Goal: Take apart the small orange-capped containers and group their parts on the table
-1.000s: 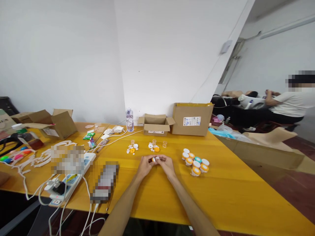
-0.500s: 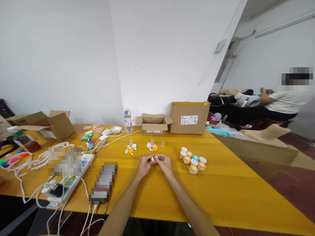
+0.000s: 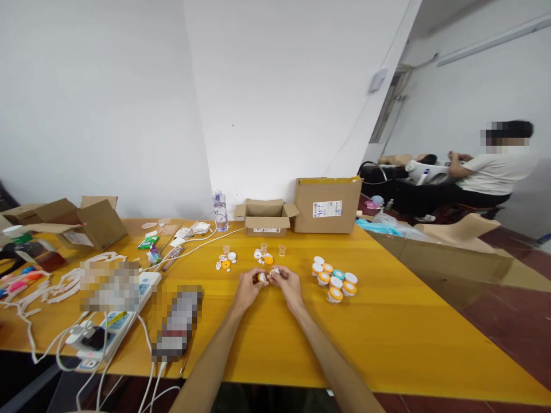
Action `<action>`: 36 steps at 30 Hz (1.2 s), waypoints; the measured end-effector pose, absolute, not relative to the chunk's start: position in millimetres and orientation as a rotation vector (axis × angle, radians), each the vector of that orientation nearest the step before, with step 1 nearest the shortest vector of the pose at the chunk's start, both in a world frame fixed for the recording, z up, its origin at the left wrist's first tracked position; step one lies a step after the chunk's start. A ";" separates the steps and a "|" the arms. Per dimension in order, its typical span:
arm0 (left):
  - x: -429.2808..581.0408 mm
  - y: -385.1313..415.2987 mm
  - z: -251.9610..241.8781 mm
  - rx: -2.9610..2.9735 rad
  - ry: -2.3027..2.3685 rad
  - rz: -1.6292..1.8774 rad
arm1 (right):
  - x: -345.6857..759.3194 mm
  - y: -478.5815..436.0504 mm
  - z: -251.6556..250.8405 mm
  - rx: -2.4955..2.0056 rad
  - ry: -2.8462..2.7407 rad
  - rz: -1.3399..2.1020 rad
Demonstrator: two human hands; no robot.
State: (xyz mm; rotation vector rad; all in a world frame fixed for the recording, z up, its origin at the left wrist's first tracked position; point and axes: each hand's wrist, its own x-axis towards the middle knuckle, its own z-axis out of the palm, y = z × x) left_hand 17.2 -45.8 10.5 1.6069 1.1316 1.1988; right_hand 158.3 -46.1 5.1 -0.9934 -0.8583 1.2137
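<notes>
Nearer than the open carton [image 3: 266,222], left hand [image 3: 247,289] pinches a white-orange piece [image 3: 261,277], right hand [image 3: 288,287] a white part [image 3: 275,271]; light pressure probably serves best.

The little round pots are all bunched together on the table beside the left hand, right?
Wrong hand: the head view shows the little round pots bunched together on the table beside the right hand, not the left hand.
</notes>
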 end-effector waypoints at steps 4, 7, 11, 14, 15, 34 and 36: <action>15.9 -45.2 7.6 1.658 1.173 1.222 | 158.6 -46.4 3.7 -0.973 -0.873 1.187; 14.5 -45.3 7.0 1.712 1.209 1.235 | 159.3 -46.2 2.6 -0.964 -0.927 1.147; 13.4 -46.6 7.9 1.756 1.209 1.236 | 158.5 -44.4 0.2 -0.969 -1.017 1.088; 13.3 -48.3 9.9 1.782 1.194 1.221 | 156.6 -44.1 -1.2 -0.978 -1.043 1.086; 13.4 -49.0 11.0 1.795 1.196 1.223 | 156.0 -44.5 -1.3 -0.982 -1.056 1.092; 17.2 -55.1 24.5 1.863 1.153 1.362 | 155.2 -53.2 4.1 -0.932 -1.284 1.147; 17.8 -56.4 27.2 1.834 1.105 1.348 | 155.5 -54.1 6.5 -0.947 -1.287 1.112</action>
